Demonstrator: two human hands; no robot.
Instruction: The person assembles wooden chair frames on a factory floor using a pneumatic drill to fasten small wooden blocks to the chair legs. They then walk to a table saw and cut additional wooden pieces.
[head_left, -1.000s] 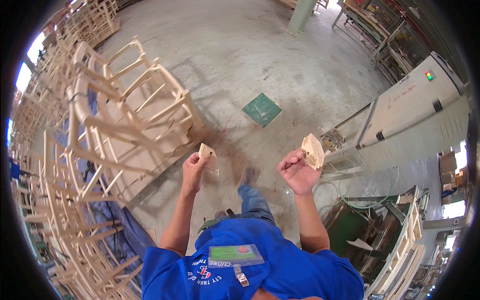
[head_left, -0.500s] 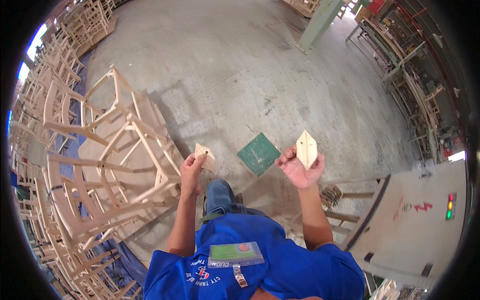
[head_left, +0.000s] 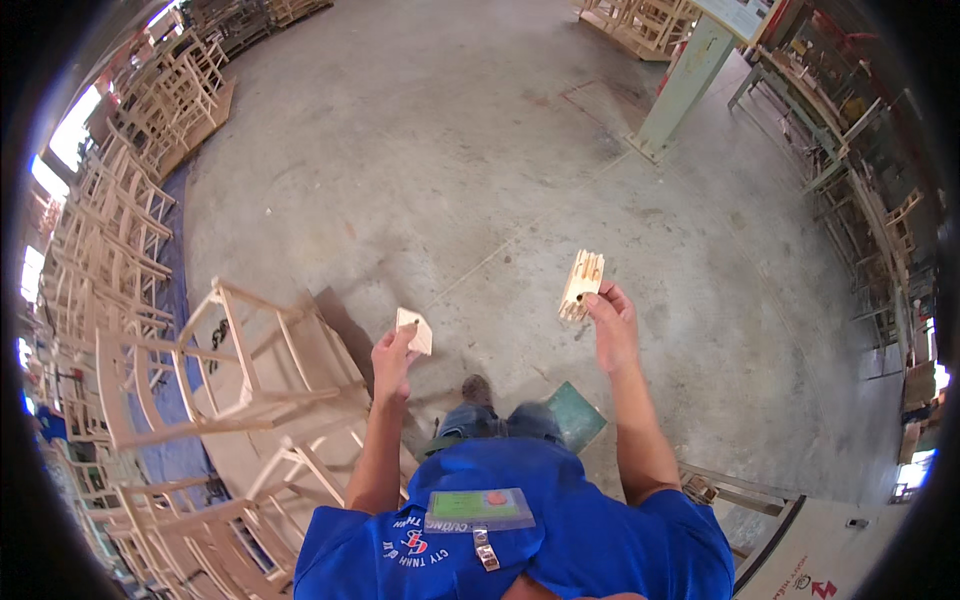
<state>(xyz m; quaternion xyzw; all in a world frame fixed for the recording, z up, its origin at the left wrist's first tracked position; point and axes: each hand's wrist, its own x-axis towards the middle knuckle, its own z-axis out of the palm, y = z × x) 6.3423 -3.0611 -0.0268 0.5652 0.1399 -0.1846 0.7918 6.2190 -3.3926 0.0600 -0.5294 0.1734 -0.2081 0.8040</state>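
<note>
From where I stand, the left hand (head_left: 391, 362) has a small angular wooden block (head_left: 416, 336) in a narrow pinch, up over the floor (head_left: 450, 180). Across from it, the right hand (head_left: 616, 330) clasps a grooved wooden piece (head_left: 581, 282) near its lower end. I'd think a firm fingertip hold suits both, the grooved one perhaps better balanced gripped nearer its middle. As for writing, white lettering (head_left: 410, 523) marks the blue shirt (head_left: 600, 540), a clipped badge (head_left: 484, 520) holds a green card (head_left: 462, 503), and red marks (head_left: 823, 588) show on the pale cabinet (head_left: 850, 550).

A pale, angular wood block (head_left: 419, 336) was held left of centre; a tilted, grooved wood piece (head_left: 580, 280), right of centre.
</note>
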